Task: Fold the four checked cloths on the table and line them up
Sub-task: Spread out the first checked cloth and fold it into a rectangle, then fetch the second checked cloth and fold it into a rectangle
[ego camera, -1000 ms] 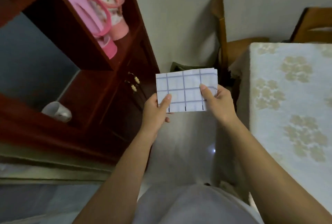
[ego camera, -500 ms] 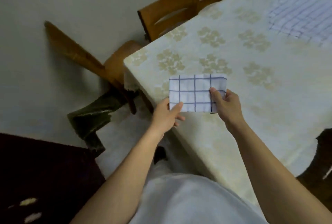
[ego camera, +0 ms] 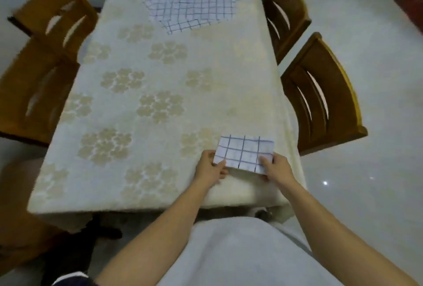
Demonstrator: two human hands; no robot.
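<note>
A small folded checked cloth (ego camera: 243, 151), white with dark blue lines, is held over the near right corner of the table (ego camera: 146, 111). My left hand (ego camera: 209, 167) pinches its near left corner and my right hand (ego camera: 275, 167) pinches its near right corner. Its far edge lies low over the tablecloth; whether it touches I cannot tell. At the far end of the table lies a loose pile of unfolded checked cloths (ego camera: 192, 2), overlapping one another.
The table wears a cream cloth with beige flower prints. Two wooden chairs (ego camera: 318, 93) stand along its right side and two wooden chairs (ego camera: 43, 63) along its left. Pale glossy floor spreads to the right. My white shirt fills the bottom.
The view has swung from the cabinet and wall round to the whole table. Both hands have carried the folded cloth to the table's near right corner and lowered it.
</note>
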